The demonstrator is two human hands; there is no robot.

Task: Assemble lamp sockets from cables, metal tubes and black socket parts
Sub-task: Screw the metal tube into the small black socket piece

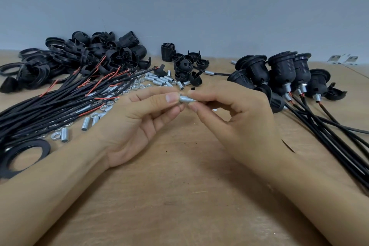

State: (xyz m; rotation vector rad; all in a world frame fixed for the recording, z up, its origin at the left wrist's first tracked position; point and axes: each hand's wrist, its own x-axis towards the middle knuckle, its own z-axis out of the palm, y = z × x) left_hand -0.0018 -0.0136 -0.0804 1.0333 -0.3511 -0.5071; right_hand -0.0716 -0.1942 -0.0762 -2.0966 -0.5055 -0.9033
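While both forearms lay on the wooden table [179, 195], the left hand [139, 124] and right hand [235, 118] met above its middle, each pinching one end of a short threaded metal tube [186, 99]. Left thumb and fingertips [171, 98] were curled narrow around the tube's left end; right thumb and forefinger pinched the right end, other right fingers loosely curled below. Whether a nut sat on the tube's left end could not be told.

Just beyond the left fingers lay loose metal tubes [159, 80] and nuts [137, 86], more of them scattered down beside the left wrist. Left of the left hand, a bundle of black cables [50, 106] with red wire ends fanned across the table, some with tubes already on. Near the left forearm lay a flat black ring [28, 154]. Far beyond the left fingers, a pile of black socket parts [95, 52] and rings.

Straight beyond the fingertips, a small group of black caps [184, 68] and one upright black socket body [167, 51]. Right of the right hand, finished sockets [279, 74] stood clustered, touching each other, their black cables [329, 128] running toward the right forearm. A loose cap [335, 93] lay at the far right of that cluster.

No bins or trays in view; all parts lay straight on the table. Small white items [342, 59] by the wall, too small to tell.
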